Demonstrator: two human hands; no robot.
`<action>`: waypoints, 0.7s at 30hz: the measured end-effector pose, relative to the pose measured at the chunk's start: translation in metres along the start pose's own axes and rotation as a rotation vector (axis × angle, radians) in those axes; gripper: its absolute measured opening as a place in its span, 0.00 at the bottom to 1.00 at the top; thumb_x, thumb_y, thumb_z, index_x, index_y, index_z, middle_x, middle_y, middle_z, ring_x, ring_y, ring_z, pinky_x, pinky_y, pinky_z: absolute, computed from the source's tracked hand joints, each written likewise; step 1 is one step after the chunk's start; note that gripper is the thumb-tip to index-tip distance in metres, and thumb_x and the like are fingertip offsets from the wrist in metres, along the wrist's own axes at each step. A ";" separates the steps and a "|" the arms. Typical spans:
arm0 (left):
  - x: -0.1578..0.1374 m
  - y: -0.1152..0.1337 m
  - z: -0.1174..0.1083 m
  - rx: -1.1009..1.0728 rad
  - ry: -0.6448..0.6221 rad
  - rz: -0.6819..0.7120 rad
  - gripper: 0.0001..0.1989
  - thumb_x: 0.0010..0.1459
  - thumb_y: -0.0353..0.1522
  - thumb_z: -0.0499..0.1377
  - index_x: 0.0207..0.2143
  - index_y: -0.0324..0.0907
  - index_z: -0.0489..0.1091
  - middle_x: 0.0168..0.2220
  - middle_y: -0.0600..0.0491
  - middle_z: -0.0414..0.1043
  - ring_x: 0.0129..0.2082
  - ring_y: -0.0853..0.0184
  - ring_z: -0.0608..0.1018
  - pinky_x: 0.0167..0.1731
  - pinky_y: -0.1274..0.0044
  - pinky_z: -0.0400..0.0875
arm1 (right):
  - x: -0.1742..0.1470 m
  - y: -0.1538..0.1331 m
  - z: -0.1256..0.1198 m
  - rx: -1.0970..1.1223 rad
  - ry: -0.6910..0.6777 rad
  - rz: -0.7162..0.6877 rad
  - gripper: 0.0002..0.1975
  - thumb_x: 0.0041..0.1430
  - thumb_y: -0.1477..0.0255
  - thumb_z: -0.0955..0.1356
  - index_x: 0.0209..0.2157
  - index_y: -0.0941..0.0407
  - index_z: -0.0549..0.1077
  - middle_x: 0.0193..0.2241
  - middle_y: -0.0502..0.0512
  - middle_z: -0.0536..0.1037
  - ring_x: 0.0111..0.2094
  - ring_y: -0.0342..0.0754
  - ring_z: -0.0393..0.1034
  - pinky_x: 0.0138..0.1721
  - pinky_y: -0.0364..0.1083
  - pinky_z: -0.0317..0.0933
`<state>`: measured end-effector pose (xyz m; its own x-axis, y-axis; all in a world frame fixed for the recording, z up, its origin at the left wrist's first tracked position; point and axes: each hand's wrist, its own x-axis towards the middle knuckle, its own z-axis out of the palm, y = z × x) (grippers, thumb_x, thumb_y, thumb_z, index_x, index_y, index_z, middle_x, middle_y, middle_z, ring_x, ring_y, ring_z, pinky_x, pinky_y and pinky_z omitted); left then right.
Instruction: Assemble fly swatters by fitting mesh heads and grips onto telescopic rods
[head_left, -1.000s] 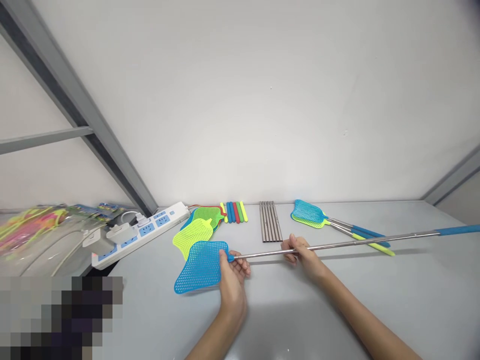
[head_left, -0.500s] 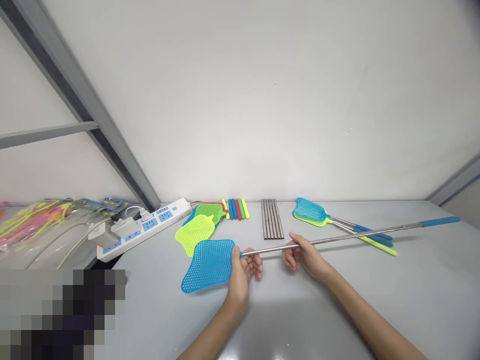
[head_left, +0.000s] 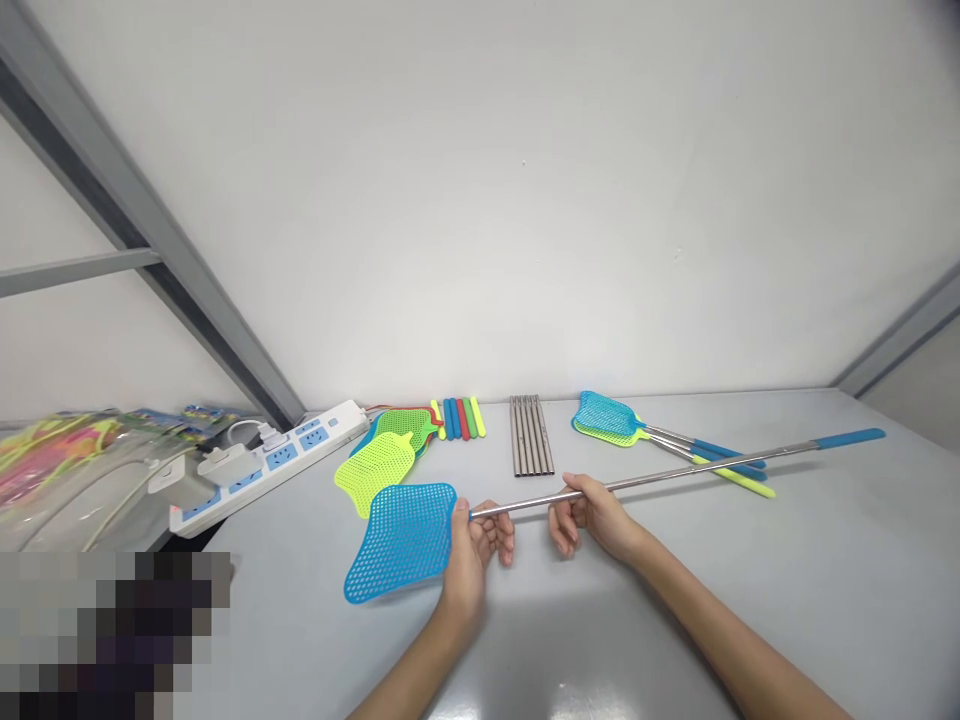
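A blue fly swatter (head_left: 405,540) with a long extended metal rod and a blue grip lies across both hands, its head at the left. My left hand (head_left: 472,560) is closed around the neck where head and rod meet, thumb on top. My right hand (head_left: 592,515) pinches the rod near its middle, the other fingers curled below. Just beyond the blue head rests a yellow-green swatter head (head_left: 375,468), overlapping a green one (head_left: 405,428). Behind my hands several metal rods (head_left: 531,435) lie side by side.
Several coloured grips (head_left: 459,418) lie in a row near the wall. At right, swatters with rods and grips (head_left: 607,415) are stacked, partly under the held rod. A white power strip (head_left: 270,465) with plugs and plastic-bagged items (head_left: 82,470) are at left. Grey frame posts flank the table.
The whole view has shifted slightly, so things appear a little farther left. Both hands keep their hold on the blue fly swatter, with hardly any change in its pose.
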<state>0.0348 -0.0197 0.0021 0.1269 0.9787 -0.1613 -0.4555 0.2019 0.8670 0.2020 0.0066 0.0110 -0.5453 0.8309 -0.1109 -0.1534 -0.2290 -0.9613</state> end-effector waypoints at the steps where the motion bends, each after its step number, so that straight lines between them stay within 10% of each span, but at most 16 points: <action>1: 0.000 0.000 0.000 -0.003 0.000 -0.002 0.26 0.50 0.48 0.42 0.17 0.37 0.64 0.14 0.51 0.62 0.14 0.71 0.64 0.17 0.79 0.58 | 0.001 0.001 0.000 0.012 -0.014 -0.004 0.27 0.53 0.61 0.50 0.09 0.59 0.61 0.12 0.55 0.67 0.13 0.42 0.59 0.20 0.43 0.52; 21: 0.001 0.004 0.009 -0.261 0.444 0.133 0.14 0.46 0.42 0.53 0.23 0.41 0.59 0.14 0.59 0.59 0.13 0.76 0.61 0.13 0.82 0.55 | 0.004 -0.011 -0.021 0.156 0.514 -0.334 0.22 0.52 0.63 0.59 0.11 0.56 0.50 0.10 0.44 0.48 0.12 0.38 0.45 0.16 0.41 0.42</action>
<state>0.0407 -0.0187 0.0094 -0.3062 0.9065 -0.2909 -0.6535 0.0221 0.7566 0.2186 0.0233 0.0158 0.0120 0.9989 0.0446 -0.3865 0.0458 -0.9211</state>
